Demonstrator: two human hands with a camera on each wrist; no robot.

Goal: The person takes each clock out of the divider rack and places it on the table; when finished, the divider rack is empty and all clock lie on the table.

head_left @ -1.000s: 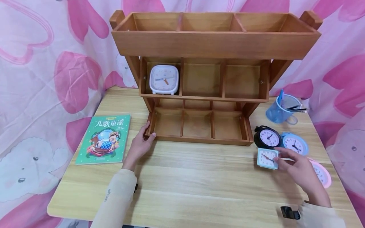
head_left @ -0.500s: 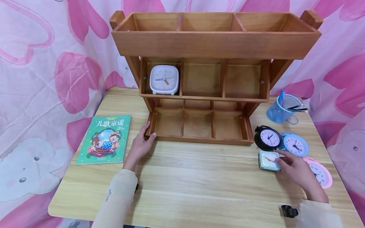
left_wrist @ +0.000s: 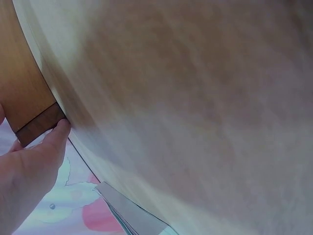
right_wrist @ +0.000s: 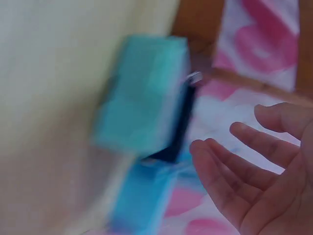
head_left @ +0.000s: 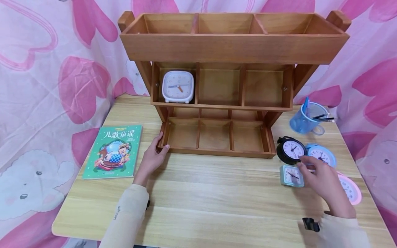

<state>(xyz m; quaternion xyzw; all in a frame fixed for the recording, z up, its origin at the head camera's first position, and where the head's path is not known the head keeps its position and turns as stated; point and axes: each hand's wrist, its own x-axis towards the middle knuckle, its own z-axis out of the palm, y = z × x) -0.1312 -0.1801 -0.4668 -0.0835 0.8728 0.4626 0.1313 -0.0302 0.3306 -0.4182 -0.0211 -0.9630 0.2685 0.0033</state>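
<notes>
My left hand (head_left: 153, 157) grips the lower left corner of the brown wooden shelf (head_left: 234, 48), its thumb at the front. In the left wrist view, thumb and fingers lie around the shelf's end (left_wrist: 41, 125). My right hand (head_left: 324, 182) hovers just right of a small square mint-green alarm clock (head_left: 292, 176), holding nothing. The right wrist view shows its fingers (right_wrist: 222, 181) spread, apart from the blurred clock. Behind it stand a round black alarm clock (head_left: 291, 150) and a blue one (head_left: 321, 155). A pink clock (head_left: 350, 188) is partly behind the hand.
A white alarm clock (head_left: 178, 86) stands in the shelf's middle tier, left compartment. To the left, a green children's book (head_left: 113, 151) lies on the wooden table (head_left: 217, 206). A blue mesh pen cup (head_left: 302, 120) holds pens at the back right.
The right hand has set the mint-green clock down in front of the black one and let go, drawing slightly up and away. The left hand has stayed in place.
</notes>
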